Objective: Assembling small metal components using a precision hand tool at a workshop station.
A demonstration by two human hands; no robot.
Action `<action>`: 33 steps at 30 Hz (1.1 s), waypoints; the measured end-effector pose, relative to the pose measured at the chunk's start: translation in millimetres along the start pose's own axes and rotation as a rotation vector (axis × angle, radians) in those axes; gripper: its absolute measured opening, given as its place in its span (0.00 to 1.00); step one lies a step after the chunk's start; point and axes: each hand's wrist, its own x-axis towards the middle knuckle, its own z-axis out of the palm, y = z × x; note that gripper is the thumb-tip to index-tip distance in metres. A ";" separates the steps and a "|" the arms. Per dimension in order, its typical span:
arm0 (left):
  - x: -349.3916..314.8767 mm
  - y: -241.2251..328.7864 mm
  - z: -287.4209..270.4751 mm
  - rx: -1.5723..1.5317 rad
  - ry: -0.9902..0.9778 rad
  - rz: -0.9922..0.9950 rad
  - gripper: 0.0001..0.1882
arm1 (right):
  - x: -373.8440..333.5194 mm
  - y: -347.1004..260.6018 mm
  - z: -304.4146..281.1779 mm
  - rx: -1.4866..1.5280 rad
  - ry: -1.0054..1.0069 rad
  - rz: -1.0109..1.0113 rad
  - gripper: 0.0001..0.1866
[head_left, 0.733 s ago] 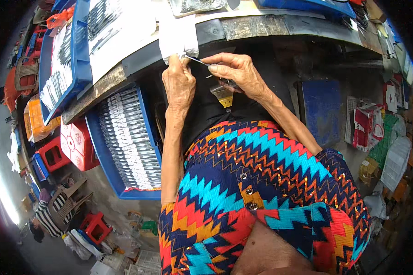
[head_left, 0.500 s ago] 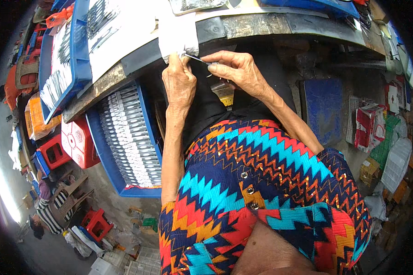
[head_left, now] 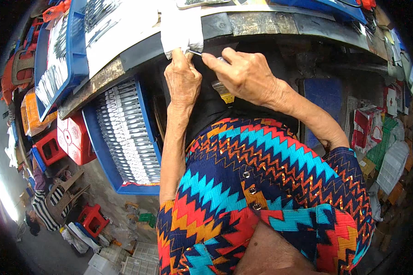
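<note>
At the bench edge, my left hand (head_left: 182, 80) is closed, its fingertips pinching the lower end of a white cloth (head_left: 182, 32) that hangs over the edge. My right hand (head_left: 250, 75) is closed just beside it, back of the hand up. From its fingers a slim, dark metal piece (head_left: 195, 52) points at the left fingertips and the cloth. The rest of that piece is hidden by the right hand, so its kind does not show. Below the right hand, against the dark lap, lies a yellow-and-metal object (head_left: 226, 96), partly covered.
A blue tray (head_left: 144, 121) beside my left forearm holds rows of slender metal pieces with oval ends and white middles. On the bench, another blue tray (head_left: 78, 59) stands at the left. Red stools (head_left: 94, 220) and a seated person in stripes (head_left: 46, 208) are farther left.
My right hand has rolled over so its back faces up, with the elbow moved outward. Less of the metal piece shows now. The left hand keeps its pinch at the cloth.
</note>
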 end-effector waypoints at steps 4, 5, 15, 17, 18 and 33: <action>-0.2 0.1 0.4 0.008 0.004 0.025 0.05 | 0.0 6.7 5.4 0.250 0.012 0.122 0.15; 0.2 0.4 0.6 0.015 0.009 0.039 0.05 | 0.9 9.1 8.2 0.357 0.054 0.157 0.13; -0.2 -1.0 0.6 0.033 0.020 0.048 0.04 | 7.2 1.9 -0.3 1.080 -0.024 0.599 0.14; -1.5 -2.1 0.1 0.029 0.017 0.032 0.04 | 11.8 0.3 -9.2 1.337 -0.140 0.799 0.14; -1.2 -1.9 0.8 0.027 0.017 0.034 0.04 | 10.9 1.8 -8.8 1.335 -0.139 0.800 0.14; 0.7 -4.7 5.5 0.081 0.075 0.082 0.03 | 6.7 18.1 5.7 1.626 -0.182 0.878 0.17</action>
